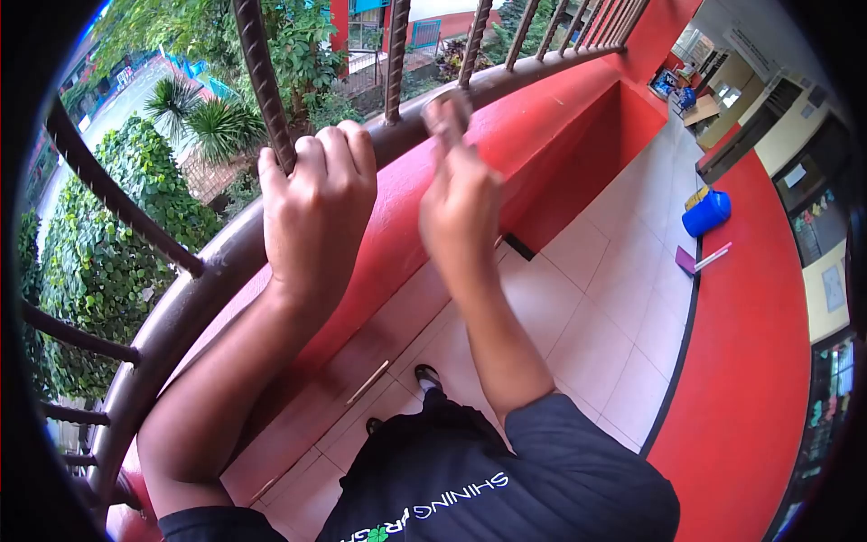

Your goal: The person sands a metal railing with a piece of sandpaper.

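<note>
A dark brown metal railing [235, 257] with twisted upright bars [262, 77] curves along the top of a red wall [411, 203]. My left hand [318, 203] is closed over the rail, its fingers wrapped at the foot of one upright bar. To the right, my right hand [462, 194] is raised close to the rail with its fingers closed. Motion blurs its fingertips, and a small greyish-brown patch shows there at the rail. What it holds, if anything, I cannot make out.
Beyond the railing grow leafy bushes [113, 217] and trees. Behind me runs a pale tiled floor [587, 298] with a thin stick [368, 382] on it. Across the corridor are a blue bin [706, 213] and a purple dustpan [686, 261] by a red wall base.
</note>
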`<state>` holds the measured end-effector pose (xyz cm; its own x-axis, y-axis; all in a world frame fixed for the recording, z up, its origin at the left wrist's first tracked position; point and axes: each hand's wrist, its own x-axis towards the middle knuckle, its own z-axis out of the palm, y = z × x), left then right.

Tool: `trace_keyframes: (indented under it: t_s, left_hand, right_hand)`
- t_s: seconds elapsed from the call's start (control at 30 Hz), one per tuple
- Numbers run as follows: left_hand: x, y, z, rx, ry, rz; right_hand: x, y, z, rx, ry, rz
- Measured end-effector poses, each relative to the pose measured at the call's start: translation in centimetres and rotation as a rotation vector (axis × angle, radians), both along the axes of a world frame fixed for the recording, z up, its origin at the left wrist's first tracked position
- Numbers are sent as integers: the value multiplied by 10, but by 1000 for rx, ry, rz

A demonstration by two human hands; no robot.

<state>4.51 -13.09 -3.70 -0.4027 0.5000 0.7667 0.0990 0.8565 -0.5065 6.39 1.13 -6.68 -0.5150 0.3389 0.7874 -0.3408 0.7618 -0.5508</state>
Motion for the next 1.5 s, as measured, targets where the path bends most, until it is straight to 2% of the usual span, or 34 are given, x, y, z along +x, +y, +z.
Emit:
trace_keyframes:
  t_s: [0.03, 0.07, 0.1, 0.17, 0.2, 0.23, 0.3, 0.37, 0.43, 0.47, 0.5, 0.57, 0.6, 0.63, 0.7, 0.73, 0.77, 0.83, 0.9, 0.97, 1.0, 1.03, 1.13, 1.17, 1.23, 1.27, 1.3, 1.37, 1.4, 1.43, 1.5]
  left_hand:
    - [-1, -1, 0, -31, 32, 2]
    - [0, -1, -1, -43, 37, 26]
    - [1, 0, 0, -54, 49, 51]
    - [-1, 0, 0, -38, 52, 44]
    - [-2, 1, -1, -21, 40, 48]
    - [-3, 2, -1, -15, 38, 45]
    - [-2, 2, -2, -38, 44, 60]
    - [-2, 1, -4, -29, 49, 53]
    - [-4, 2, -3, -6, 55, 35]
    - [-6, 3, -2, 4, 55, 31]
    - [-5, 3, -3, 11, 43, 28]
    - [-3, 0, -5, -16, 38, 29]
    - [-5, 0, -2, -26, 61, 31]
    - [-5, 1, -2, -24, 62, 33]
    - [-4, 3, -2, -5, 43, 35]
    - [-5, 2, -2, -11, 47, 25]
    - [-6, 2, -1, -11, 44, 30]
    - [-4, 1, -1, -26, 40, 37]
    - [-3, 0, -1, -33, 28, 32]
    - [-5, 0, 0, -41, 57, 29]
    - [-4, 1, 0, -50, 50, 43]
    - [-6, 1, 1, -53, 50, 50]
    - [-4, 0, 2, -73, 68, 48]
    - [-3, 0, 2, -73, 69, 45]
    - [-1, 2, 4, -84, 63, 69]
    - [-2, 3, 5, -86, 74, 66]
    - [-1, 2, 5, -87, 66, 74]
    - [-1, 2, 3, -106, 46, 79]
    - [-1, 1, 3, -113, 56, 72]
    - [-2, 0, 4, -114, 71, 67]
    - [-1, 0, 4, -140, 66, 89]
  right_hand:
    - [-11, 19, 6, -69, -105, -76]
    - [-16, 35, 17, -155, -158, -32]
    - [-10, 28, 12, -153, -155, -36]
    - [12, -10, 12, 6, -181, -41]
    - [12, -23, -3, 95, 71, 31]
    - [5, -21, -8, 103, 138, 31]
    - [1, 6, 25, -102, -321, -109]
    - [-4, 13, 28, -177, -219, -95]
    - [14, -16, 16, -59, -214, -38]
    - [14, -33, 3, 94, 122, 55]
    - [12, -36, -5, 86, 187, 37]
    - [-3, 1, 11, -107, -309, -166]
    - [-17, 26, 16, -249, -295, -197]
    - [-28, 37, 13, -224, -126, -184]
    - [-1, 11, 19, -45, -309, -151]
    - [3, -7, 0, 11, -17, 13]
    - [6, -22, 0, 82, 191, 57]
    - [-4, 13, 5, 19, -134, -156]
    - [-24, 44, 26, -255, -203, -161]
    - [-5, 22, 16, 5, -193, -119]
    - [-4, 2, 2, 124, 179, 54]
    - [-7, 7, 3, 121, 180, 62]
    - [-24, 56, 8, -73, -207, -175]
    - [-27, 60, 26, -253, -270, -168]
    - [-13, 44, 13, -32, -212, -120]
    - [2, 21, 6, 15, -110, 60]
    - [-2, 17, 6, 14, -106, 60]
    - [-3, 12, 1, -9, 64, 8]
    - [-20, 42, 2, -50, -123, -134]
    - [-28, 63, 17, -206, -248, -165]
    - [-27, 60, 12, -65, -163, -147]
